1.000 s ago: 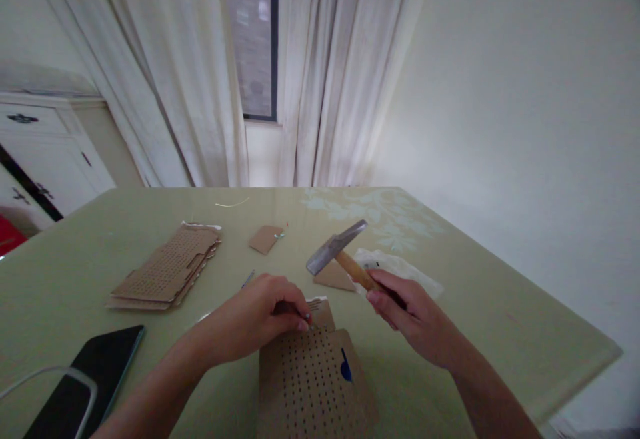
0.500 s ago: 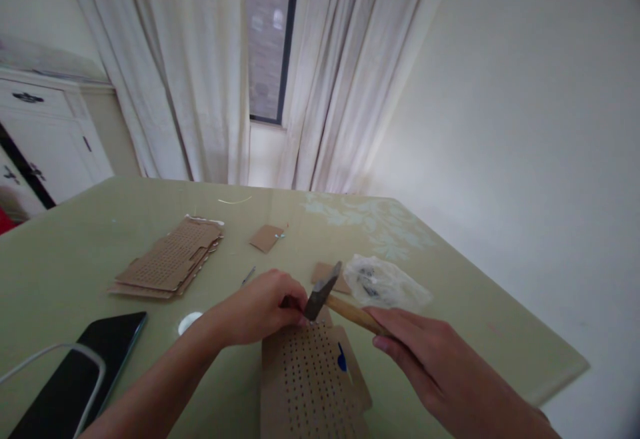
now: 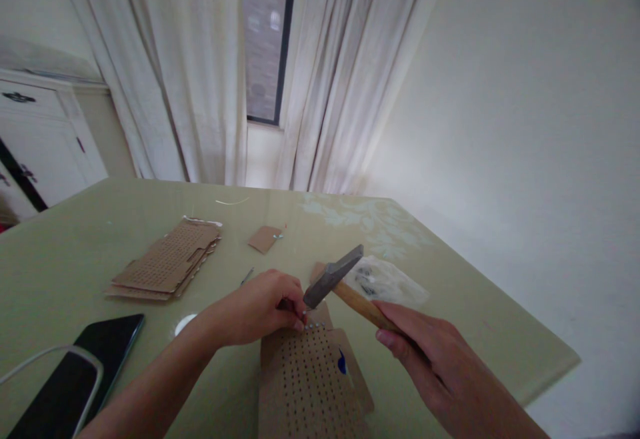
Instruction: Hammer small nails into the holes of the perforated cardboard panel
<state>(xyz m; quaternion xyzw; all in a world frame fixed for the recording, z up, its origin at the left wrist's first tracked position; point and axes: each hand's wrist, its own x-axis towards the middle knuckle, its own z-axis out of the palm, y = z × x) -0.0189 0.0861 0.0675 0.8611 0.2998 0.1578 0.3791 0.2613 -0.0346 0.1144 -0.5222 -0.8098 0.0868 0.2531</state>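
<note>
A brown cardboard sheet [image 3: 310,386] punched with rows of holes lies on the green table [image 3: 75,252] in front of me. My left hand [image 3: 263,306] is closed in a pinch at the sheet's far edge, on something small that I cannot make out. My right hand [image 3: 425,359] grips the wooden handle of a hammer [image 3: 334,276]. The hammer's metal head hovers just above and right of my left fingertips. A blue mark [image 3: 342,363] shows on the sheet's right side.
A stack of similar perforated cardboard pieces [image 3: 167,266] lies at the left. A small cardboard scrap [image 3: 264,238] and a clear plastic bag [image 3: 387,282] lie beyond my hands. A dark tablet [image 3: 70,379] with a white cable sits at lower left. Curtains hang behind the table.
The hammer came down onto the spot at my left fingertips half a second ago and has now lifted a little. My left hand has kept its pinch in place.
</note>
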